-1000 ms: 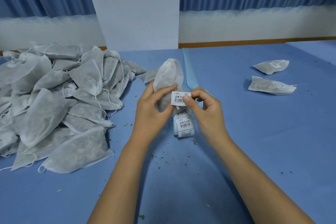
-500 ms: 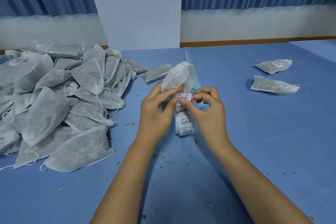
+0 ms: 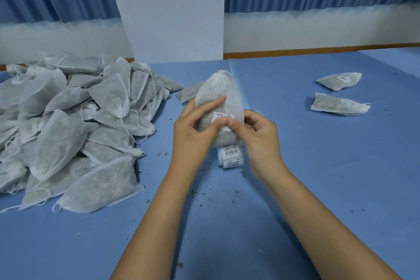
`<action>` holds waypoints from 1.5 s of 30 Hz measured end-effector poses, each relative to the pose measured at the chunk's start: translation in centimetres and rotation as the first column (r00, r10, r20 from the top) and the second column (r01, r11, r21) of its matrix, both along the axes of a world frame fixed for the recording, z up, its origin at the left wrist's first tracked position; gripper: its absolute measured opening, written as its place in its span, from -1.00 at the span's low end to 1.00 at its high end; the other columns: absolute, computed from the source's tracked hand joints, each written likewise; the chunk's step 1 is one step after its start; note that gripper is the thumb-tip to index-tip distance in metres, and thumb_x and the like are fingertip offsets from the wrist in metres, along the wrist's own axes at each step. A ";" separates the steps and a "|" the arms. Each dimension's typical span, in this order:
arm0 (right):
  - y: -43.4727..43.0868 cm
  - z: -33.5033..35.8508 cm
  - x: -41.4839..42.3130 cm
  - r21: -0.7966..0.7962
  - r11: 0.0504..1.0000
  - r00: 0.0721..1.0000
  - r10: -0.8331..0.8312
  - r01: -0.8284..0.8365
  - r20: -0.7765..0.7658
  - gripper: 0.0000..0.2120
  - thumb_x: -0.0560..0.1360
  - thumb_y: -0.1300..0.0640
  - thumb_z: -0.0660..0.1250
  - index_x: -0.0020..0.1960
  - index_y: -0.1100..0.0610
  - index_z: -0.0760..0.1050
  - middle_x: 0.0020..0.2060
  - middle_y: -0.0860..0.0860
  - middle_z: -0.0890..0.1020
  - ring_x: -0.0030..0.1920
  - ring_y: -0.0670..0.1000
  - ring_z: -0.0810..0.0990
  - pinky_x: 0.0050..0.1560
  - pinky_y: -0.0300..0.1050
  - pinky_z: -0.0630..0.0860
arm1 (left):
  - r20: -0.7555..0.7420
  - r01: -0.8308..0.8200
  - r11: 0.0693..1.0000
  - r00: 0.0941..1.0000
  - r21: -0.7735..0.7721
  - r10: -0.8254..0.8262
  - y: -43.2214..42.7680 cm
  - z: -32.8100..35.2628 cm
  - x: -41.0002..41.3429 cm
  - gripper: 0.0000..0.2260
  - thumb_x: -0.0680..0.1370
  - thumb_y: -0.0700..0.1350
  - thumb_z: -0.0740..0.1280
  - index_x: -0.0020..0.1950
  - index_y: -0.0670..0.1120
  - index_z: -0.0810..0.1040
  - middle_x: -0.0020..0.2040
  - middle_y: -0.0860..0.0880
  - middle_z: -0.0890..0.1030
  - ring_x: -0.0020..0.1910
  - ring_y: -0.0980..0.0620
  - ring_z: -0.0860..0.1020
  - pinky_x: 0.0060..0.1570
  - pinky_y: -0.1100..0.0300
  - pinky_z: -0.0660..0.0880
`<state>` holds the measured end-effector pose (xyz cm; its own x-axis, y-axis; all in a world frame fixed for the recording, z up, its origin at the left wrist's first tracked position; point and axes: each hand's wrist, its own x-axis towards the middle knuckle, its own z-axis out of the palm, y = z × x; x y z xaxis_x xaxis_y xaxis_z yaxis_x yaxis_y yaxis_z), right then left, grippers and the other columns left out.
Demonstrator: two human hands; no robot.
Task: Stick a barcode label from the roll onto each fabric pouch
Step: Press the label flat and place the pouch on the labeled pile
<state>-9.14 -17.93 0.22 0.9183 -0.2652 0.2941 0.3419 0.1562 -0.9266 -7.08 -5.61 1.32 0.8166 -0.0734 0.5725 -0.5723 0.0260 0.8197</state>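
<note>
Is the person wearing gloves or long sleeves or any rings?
No gloves: the left hand and the right hand are bare, with no rings showing. The left forearm and right forearm are bare too, with no sleeves, watch or bracelet in view.

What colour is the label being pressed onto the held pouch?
White with black print; the label shows best in the head view.

A pouch pile [image 3: 68, 125] crowded the left; the label roll [image 3: 231, 157] sat centre; the table [image 3: 341, 177] lay open near right.
</note>
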 end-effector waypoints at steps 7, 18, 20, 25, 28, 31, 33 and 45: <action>-2.1 1.2 -1.8 0.085 0.995 0.998 -0.059 0.060 -0.004 -0.87 0.50 0.19 0.37 -0.06 0.25 0.63 -0.16 0.18 0.64 -0.11 0.11 0.57 -0.02 0.08 0.48 | -0.082 0.053 0.997 0.995 -0.065 -0.058 -3.0 2.1 -1.2 -0.62 0.42 -0.31 0.48 0.07 0.14 0.64 0.08 0.01 0.61 0.10 0.19 0.57 0.09 0.36 0.45; -13.0 -0.6 -6.3 -0.084 0.996 0.917 -0.057 0.026 -0.394 -0.82 0.53 0.15 0.34 -0.03 0.28 0.56 -0.19 0.14 0.59 -0.20 0.05 0.56 -0.20 -0.08 0.49 | -0.318 0.182 0.919 0.946 0.351 -0.066 -12.2 -0.7 -2.5 -0.36 0.57 -0.12 0.36 0.56 0.17 0.14 0.48 0.09 0.35 0.40 0.08 0.37 0.10 0.45 0.35; -15.2 -1.7 -7.5 -0.108 0.988 0.856 0.042 -0.114 -0.516 -0.89 0.53 0.18 0.34 0.00 0.21 0.57 -0.23 0.06 0.62 -0.29 -0.02 0.57 -0.34 -0.19 0.49 | -0.431 0.260 0.868 0.901 0.423 -0.060 -13.6 -1.5 -2.5 -0.32 0.56 -0.11 0.37 0.58 0.12 0.10 0.50 0.01 0.32 0.27 -0.02 0.46 -0.25 0.38 0.51; -18.1 -2.2 -6.3 0.163 0.970 0.895 -0.091 0.179 -0.437 -0.91 0.55 0.30 0.29 -0.01 0.31 0.53 -0.26 0.11 0.66 -0.36 -0.09 0.61 -0.39 -0.32 0.51 | -0.697 0.300 0.954 0.684 0.002 -0.214 -17.0 -1.4 -2.6 -0.32 0.57 -0.17 0.37 0.58 -0.15 0.07 0.24 -0.10 0.49 -0.07 -0.02 0.60 -0.25 0.31 0.58; -18.9 -1.0 -3.5 0.349 0.887 0.916 -0.168 0.302 -0.365 -0.87 0.58 0.23 0.27 0.00 0.32 0.49 0.13 0.21 0.51 0.12 0.16 0.61 0.02 -0.19 0.56 | -0.686 0.224 0.972 0.695 -0.076 -0.213 -18.5 -0.9 -2.1 -0.36 0.60 -0.15 0.31 0.58 -0.10 0.05 -0.06 0.09 0.52 0.01 -0.04 0.62 0.06 0.24 0.48; -18.0 -1.3 -1.9 0.322 0.878 0.875 -0.190 0.355 -0.446 -0.87 0.55 0.32 0.25 0.06 0.38 0.48 0.10 0.32 0.50 0.07 0.20 0.62 -0.01 -0.20 0.55 | -0.647 0.260 0.960 0.750 0.103 -0.134 -18.6 -1.2 -2.5 -0.46 0.61 -0.08 0.29 0.55 -0.11 0.19 -0.07 0.10 0.53 0.16 -0.08 0.59 0.27 0.12 0.44; -16.1 -1.5 -1.9 0.157 0.930 0.867 -0.236 0.333 -0.439 -0.89 0.50 0.39 0.21 -0.09 0.35 0.52 -0.08 0.33 0.58 -0.20 0.09 0.61 -0.19 -0.25 0.55 | -0.618 0.297 0.936 0.777 0.190 -0.121 -18.0 -1.4 -2.7 -0.55 0.63 -0.07 0.27 0.50 -0.10 0.29 0.15 -0.02 0.60 0.24 -0.05 0.55 0.36 0.06 0.39; -1.0 1.6 -1.8 -0.052 0.993 0.993 -0.110 0.107 -0.049 -0.74 0.45 0.48 0.25 -0.24 0.17 0.53 -0.36 -0.03 0.61 -0.32 -0.15 0.57 -0.21 -0.33 0.47 | -0.169 -0.187 0.971 0.963 0.150 0.212 -6.9 1.7 -3.1 -0.81 0.62 -0.28 0.21 0.03 -0.15 0.62 -0.12 0.02 0.64 -0.15 0.20 0.59 -0.09 0.47 0.44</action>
<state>-10.93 -18.93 1.87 0.8991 -0.3507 0.2619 0.3056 0.0747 -0.9492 -10.17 -12.46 3.07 0.9122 0.0370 0.4082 -0.3947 -0.1886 0.8992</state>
